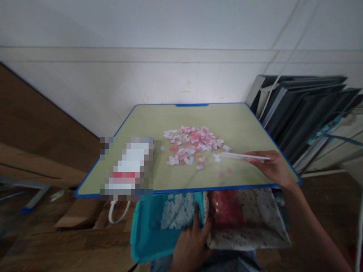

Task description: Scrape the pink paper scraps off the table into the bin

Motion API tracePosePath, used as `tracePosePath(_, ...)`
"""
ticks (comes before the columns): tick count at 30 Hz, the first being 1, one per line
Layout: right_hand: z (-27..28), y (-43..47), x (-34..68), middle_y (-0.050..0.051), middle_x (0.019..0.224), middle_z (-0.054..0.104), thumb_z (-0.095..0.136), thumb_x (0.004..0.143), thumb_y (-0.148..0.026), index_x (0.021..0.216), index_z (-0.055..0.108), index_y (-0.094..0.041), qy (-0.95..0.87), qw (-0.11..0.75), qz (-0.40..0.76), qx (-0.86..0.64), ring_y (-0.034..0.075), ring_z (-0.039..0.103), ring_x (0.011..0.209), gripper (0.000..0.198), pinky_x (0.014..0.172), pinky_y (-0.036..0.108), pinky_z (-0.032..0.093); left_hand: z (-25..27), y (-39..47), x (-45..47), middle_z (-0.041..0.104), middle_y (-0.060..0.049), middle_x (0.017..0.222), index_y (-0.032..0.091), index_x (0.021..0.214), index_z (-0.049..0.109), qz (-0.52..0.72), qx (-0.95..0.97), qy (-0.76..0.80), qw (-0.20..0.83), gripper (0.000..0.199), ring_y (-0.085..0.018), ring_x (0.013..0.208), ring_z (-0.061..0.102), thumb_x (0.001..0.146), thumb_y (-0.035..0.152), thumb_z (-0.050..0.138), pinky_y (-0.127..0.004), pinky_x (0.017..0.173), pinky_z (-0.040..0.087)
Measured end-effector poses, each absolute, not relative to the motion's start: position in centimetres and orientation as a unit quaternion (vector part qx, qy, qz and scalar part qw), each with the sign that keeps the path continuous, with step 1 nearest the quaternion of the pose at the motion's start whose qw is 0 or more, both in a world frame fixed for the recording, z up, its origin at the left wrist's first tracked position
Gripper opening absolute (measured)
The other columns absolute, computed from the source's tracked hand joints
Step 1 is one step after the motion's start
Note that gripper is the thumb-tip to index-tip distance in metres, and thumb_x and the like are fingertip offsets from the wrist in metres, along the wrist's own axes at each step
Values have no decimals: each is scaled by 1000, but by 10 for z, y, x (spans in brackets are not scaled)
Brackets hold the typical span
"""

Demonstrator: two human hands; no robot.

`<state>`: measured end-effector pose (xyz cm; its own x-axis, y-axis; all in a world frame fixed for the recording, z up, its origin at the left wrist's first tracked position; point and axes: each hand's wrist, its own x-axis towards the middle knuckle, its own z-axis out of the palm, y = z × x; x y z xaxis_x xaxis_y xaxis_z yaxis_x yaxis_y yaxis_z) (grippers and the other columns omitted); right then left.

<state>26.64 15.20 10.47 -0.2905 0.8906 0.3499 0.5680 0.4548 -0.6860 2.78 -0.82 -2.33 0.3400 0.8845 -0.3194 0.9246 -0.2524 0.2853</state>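
Note:
My right hand (pixel 269 166) is closed around a slim white stick-like tool (pixel 241 155), its kind unclear. The tool's left tip meets a small white paper piece (pixel 217 157) on the folding table (pixel 147 121). Just beyond lies a loose pile of small white and pink paper squares (pixel 195 141). Below the table's near edge, my left hand (pixel 191 241) has its fingers apart, with nothing visible in them. It is by the adjoining rims of a teal tray (pixel 147 241) and a speckled white tray (pixel 244 240). White cut paper (pixel 177 211) lies in the teal tray; something red (pixel 227 207) lies in the other.
A pixelated white object (pixel 130 162) stands on the table's left side, with a white cord loop (pixel 119 217) hanging from it. Dark flat panels (pixel 306 113) lean at the right wall. Cardboard (pixel 42 128) stands left, and a white wall (pixel 181 79) closes off the back.

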Motion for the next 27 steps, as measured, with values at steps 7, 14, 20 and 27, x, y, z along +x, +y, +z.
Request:
tracePosePath(7, 98, 151, 269, 3, 65, 70, 58, 73, -35, 74, 70, -18, -773, 360, 222, -473, 16, 60, 49, 21, 42, 25, 47, -22, -9, 28, 10, -23, 139, 33, 132, 15, -47, 789, 574, 212, 89, -30, 84, 58, 60, 30, 67, -40, 67, 46)
tracePosePath(14, 94, 162, 246, 5, 75, 71, 57, 74, -33, 79, 70, -17, -778, 370, 238, -448, 18, 63, 58, 21, 50, 26, 49, -20, -8, 28, 9, -21, 140, 33, 131, 16, -54, 786, 575, 220, 85, -30, 87, 57, 62, 27, 65, -39, 69, 45)
tracePosePath(20, 105, 166, 243, 3, 71, 71, 57, 74, -35, 76, 70, -18, -807, 336, 241, -421, 16, 61, 54, 22, 48, 24, 46, -18, -7, 29, 2, -22, 140, 34, 133, 9, -68, 778, 584, 221, 91, -31, 89, 57, 61, 29, 66, -41, 71, 45)
tracePosePath(27, 110, 161, 248, 3, 74, 71, 56, 75, -34, 80, 70, -19, -814, 322, 254, -410, 16, 62, 59, 21, 52, 23, 46, -14, -7, 30, 7, -23, 140, 35, 132, 10, -62, 783, 578, 220, 88, -30, 85, 58, 63, 30, 65, -40, 69, 46)
